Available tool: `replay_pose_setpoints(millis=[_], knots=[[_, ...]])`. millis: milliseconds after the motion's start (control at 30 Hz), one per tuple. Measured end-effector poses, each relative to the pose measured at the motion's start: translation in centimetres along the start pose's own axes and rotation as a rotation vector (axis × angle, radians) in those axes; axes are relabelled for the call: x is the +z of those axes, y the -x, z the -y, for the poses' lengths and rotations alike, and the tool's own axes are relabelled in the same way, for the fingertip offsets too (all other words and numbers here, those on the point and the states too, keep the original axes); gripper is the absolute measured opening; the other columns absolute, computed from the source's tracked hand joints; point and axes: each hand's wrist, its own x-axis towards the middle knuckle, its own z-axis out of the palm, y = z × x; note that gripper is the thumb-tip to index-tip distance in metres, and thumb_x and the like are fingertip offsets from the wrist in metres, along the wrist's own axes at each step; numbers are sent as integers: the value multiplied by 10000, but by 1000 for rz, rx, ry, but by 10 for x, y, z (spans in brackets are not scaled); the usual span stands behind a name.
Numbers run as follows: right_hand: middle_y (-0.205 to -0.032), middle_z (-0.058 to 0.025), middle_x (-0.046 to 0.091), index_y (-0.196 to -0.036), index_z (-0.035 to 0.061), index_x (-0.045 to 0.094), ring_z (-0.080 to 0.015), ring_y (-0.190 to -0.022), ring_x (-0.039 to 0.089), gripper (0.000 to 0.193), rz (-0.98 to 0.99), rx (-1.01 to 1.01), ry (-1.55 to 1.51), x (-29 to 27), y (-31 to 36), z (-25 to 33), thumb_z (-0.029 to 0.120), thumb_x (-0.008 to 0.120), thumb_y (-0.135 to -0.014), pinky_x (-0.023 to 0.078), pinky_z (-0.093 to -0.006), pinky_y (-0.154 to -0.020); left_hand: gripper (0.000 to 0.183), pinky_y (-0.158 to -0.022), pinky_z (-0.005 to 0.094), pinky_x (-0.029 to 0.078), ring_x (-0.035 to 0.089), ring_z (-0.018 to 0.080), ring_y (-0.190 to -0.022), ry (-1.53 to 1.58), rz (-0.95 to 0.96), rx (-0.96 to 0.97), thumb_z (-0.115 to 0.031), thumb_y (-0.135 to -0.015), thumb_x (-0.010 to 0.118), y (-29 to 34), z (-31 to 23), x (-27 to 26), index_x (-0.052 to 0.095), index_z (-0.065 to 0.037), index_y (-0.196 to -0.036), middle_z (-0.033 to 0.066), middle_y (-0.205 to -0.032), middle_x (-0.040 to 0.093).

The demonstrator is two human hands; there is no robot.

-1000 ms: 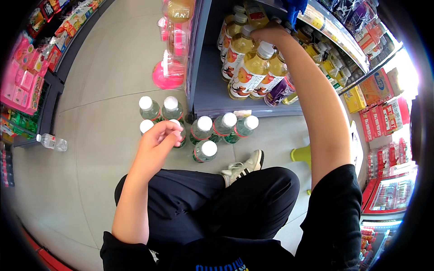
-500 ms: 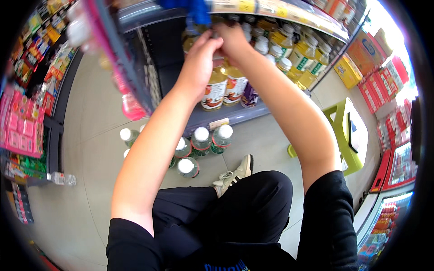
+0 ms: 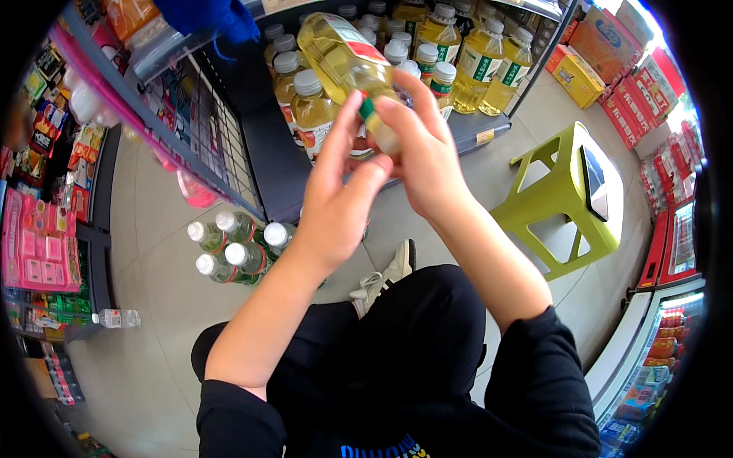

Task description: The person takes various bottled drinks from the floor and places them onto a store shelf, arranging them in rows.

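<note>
A bottle of yellow drink (image 3: 332, 53) is tilted in front of the shelf, its base up to the left and its cap end down toward me. My right hand (image 3: 420, 149) is closed around its neck end. My left hand (image 3: 340, 187) is at the same end, fingers along the neck and thumb by the cap; some of its fingertips are hidden. Behind the held bottle, yellow drink bottles with white caps (image 3: 309, 111) stand on the bottom shelf. More yellow bottles with green-and-white labels (image 3: 481, 65) stand to their right.
Several clear bottles with white caps (image 3: 244, 256) stand on the floor at left, some behind my left forearm. A green stool (image 3: 553, 191) with a dark flat device (image 3: 599, 183) is at right. A blue cloth (image 3: 214, 19) hangs at the upper left. A wire side panel (image 3: 191, 126) bounds the shelf.
My hands have come back from inside the shelf with a yellow drink bottle, now tilted in front of it. The view has shifted, showing more floor bottles and the whole stool.
</note>
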Motion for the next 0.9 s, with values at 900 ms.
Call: replay_pose_setpoints(millis=[900], knots=[[-656,24,463,-1063,-20,667,-76,-565,372,346,322,232,133,48,40,-46,289,525,-1003,313,-251,-529,530,-786,413,613,720,297,-900,433,-79,-267,-301,-956,637,116,22,-94,477,14,-1351,164,-1129,653]])
